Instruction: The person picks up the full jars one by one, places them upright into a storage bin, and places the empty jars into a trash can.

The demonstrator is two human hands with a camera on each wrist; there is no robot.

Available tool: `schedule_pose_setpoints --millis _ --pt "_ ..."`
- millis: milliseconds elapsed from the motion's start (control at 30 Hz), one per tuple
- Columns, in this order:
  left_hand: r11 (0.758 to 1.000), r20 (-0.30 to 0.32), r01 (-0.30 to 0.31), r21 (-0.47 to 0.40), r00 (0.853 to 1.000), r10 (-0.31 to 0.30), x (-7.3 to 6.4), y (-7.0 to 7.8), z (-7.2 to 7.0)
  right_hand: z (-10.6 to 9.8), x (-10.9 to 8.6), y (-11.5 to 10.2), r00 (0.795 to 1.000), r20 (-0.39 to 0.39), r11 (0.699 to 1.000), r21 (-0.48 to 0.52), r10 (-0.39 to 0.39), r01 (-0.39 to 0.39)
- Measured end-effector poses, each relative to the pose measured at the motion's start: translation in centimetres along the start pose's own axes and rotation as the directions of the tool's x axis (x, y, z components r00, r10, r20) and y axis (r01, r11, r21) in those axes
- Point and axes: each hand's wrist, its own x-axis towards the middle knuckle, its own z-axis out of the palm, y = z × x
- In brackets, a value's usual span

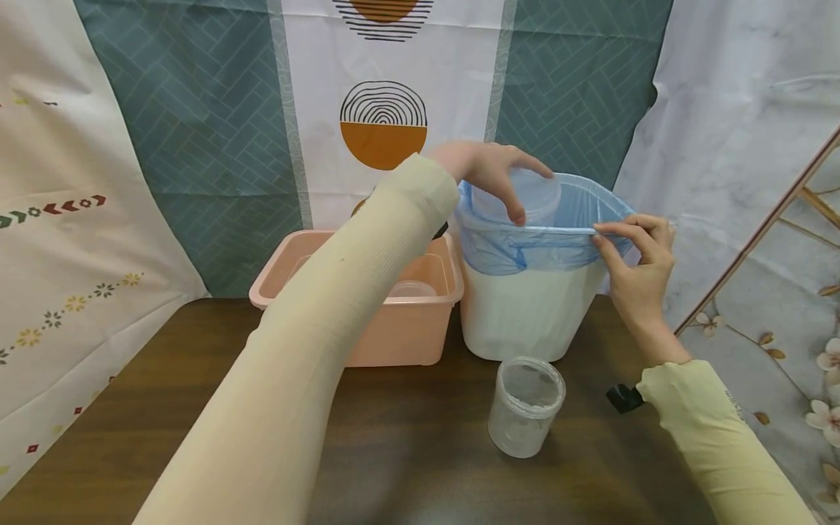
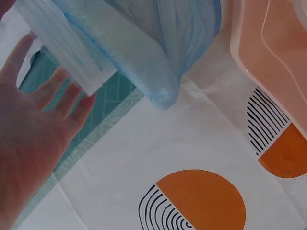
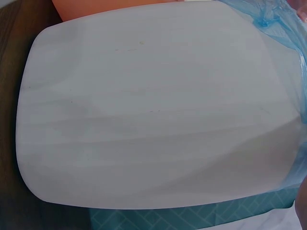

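A white trash bin (image 1: 525, 310) is lined with a blue plastic bag (image 1: 584, 204) folded over its rim. My left hand (image 1: 488, 171) reaches over the bin's left side and grips a translucent round plastic piece (image 1: 534, 193) at the mouth, thumb and fingers spread around its edge. In the left wrist view, that piece (image 2: 64, 45) shows a ridged side wall beside the bag. My right hand (image 1: 639, 262) pinches the bag's edge at the right front of the rim. On the table in front stands a clear jar (image 1: 525, 408) with its top uncovered.
Left of the bin is a pink plastic basin (image 1: 394, 335) with a translucent item inside, partly hidden by my left sleeve. Everything stands on a dark wooden table (image 1: 407, 452). Patterned cloths (image 1: 216, 138) hang close behind and at both sides.
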Motion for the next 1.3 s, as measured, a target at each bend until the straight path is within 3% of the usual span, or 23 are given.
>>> schedule_pose_setpoints --millis 767,1033,1200,1300 --pt "1.0 0.012 0.019 0.019 1.0 -0.019 0.2 0.2 0.1 -0.4 0.1 1.4 1.0 0.004 1.0 -0.012 0.024 -0.024" --pt "1.0 0.015 0.014 -0.014 1.0 -0.014 0.3 -0.3 0.4 -0.1 -0.1 1.2 0.999 0.003 0.999 0.008 0.032 -0.032" --pt "0.998 0.005 -0.042 -0.053 0.999 0.043 0.3 -0.4 0.8 0.0 -0.1 0.3 0.999 0.003 0.999 0.013 0.034 -0.034" --pt "0.992 -0.059 -0.102 -0.068 0.993 0.098 0.1 -0.3 1.5 -0.1 0.0 -0.2 1.0 -0.003 0.999 0.012 0.03 -0.03"
